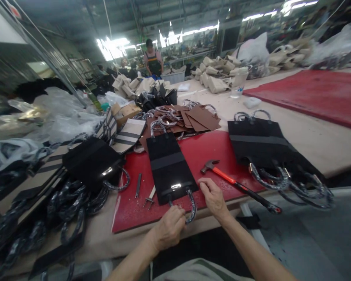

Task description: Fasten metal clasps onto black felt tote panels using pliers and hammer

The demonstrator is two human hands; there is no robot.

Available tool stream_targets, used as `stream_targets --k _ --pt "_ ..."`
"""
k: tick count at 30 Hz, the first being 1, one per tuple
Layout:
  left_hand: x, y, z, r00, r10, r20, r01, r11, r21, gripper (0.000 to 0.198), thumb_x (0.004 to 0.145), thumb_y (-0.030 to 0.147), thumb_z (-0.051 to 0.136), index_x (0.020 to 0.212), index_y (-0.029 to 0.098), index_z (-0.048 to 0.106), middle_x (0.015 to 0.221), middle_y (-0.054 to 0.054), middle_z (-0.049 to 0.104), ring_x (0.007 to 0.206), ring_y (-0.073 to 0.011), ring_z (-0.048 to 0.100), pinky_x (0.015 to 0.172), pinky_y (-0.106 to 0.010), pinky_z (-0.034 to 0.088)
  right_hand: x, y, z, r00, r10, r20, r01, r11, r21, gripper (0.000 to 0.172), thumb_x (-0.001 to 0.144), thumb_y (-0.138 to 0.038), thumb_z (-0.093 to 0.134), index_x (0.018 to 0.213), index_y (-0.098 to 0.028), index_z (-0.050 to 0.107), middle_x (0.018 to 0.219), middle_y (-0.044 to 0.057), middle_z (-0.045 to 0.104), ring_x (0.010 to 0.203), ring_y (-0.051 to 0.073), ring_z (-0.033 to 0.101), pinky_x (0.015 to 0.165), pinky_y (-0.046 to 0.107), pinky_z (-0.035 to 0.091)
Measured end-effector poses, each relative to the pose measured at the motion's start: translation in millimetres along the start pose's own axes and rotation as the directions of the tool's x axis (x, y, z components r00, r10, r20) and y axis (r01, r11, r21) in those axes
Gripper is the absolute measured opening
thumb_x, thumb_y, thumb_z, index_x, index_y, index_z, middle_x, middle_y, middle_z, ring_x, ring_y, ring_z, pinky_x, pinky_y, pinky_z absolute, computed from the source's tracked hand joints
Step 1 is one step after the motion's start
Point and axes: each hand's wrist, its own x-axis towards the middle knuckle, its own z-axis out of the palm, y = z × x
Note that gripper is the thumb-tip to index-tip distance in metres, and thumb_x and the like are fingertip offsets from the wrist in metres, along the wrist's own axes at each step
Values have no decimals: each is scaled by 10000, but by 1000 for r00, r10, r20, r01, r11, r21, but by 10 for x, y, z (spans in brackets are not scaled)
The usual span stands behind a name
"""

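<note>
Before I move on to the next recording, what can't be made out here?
All in the head view:
Part of the black bag's near handle: behind the left hand.
Whether the right hand pinches anything: its own curl hides this.
Lettering, if any, on the metal plate: too small, glare.
Whether the far worker holds anything: too small, blurred.

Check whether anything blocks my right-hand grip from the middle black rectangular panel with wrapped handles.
Nothing visible: your right-hand grip is beside the panel. The orange-and-black claw hammer lies beyond the grip, not between them.
</note>
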Motion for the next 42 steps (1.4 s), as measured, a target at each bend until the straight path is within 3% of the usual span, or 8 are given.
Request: stream_targets --k 4,15,21,25,28,31,38,42 --pt "-124 56 96 996 -34 83 36 999 -29 171 902 76 420 951 132 574 942 -121 652 899 -202 628 969 -449 537 -77 -80 15 994 -59 93 72 987 -142 158 893 -310 543 961 -197 631 993 80 647 955 237 596 894 398 478" --pt "447 -77 -114 959 199 203 -207 978 20 176 941 138 453 986 113 621 983 -124 654 864 -194 606 772 -346 500 -14 -163 -23 942 4 335 179 839 -514 428 707 -131 597 1127 -201 642 1295 130 530 1134 308 535 933 477 474" --pt "407 23 144 968 146 205 -161 985 57 160 928 146 472 954 134 629 1037 -113 662 1026 -207 616 1011 -417 464 -108 22 -28 985 -125 118 170 813 -557 432 675 -73 472 1067 -174 622 1242 132 570 1124 300 552 934 475 473" --pt "57 42 206 990 -139 -33 141 987 71 202 926 171 476 1071 150 616 1207 -128 647 1250 -234 547 1135 -471 395 -258 55 75 979 -203 4 170 807 -565 457 701 -78 440 1121 -174 592 1264 135 569 1163 318 527 949 506 442" --pt "-104 -100 102 873 -435 -221 466 877 117 223 924 130 460 1092 164 603 1197 -145 644 1196 -254 578 1059 -498 457 -303 75 126 975 -215 -48 157 832 -532 455 701 -80 428 1113 -183 590 1246 132 578 1167 320 523 947 509 433" --pt "-53 -301 -36 692 -685 -228 721 662 203 162 913 154 514 1037 163 619 1195 -164 621 1125 -293 589 940 -498 509 -309 120 140 971 -227 -78 155 842 -517 470 710 -79 414 1131 -180 596 1259 137 562 1191 325 511 954 520 428" --pt "243 -508 -145 480 -872 -96 844 430 320 123 894 218 557 928 145 650 1219 -172 579 1112 -339 533 867 -491 494 -314 174 68 965 -259 -46 204 848 -490 504 712 -51 388 1151 -180 597 1284 137 520 1232 318 478 1021 558 397" --pt "152 -542 -164 431 -894 -122 861 368 350 155 897 173 509 911 126 656 1171 -172 594 1074 -324 537 834 -466 494 -390 130 75 966 -251 -55 196 857 -476 523 707 -33 374 1164 -179 582 1298 137 504 1241 314 465 1030 564 391"
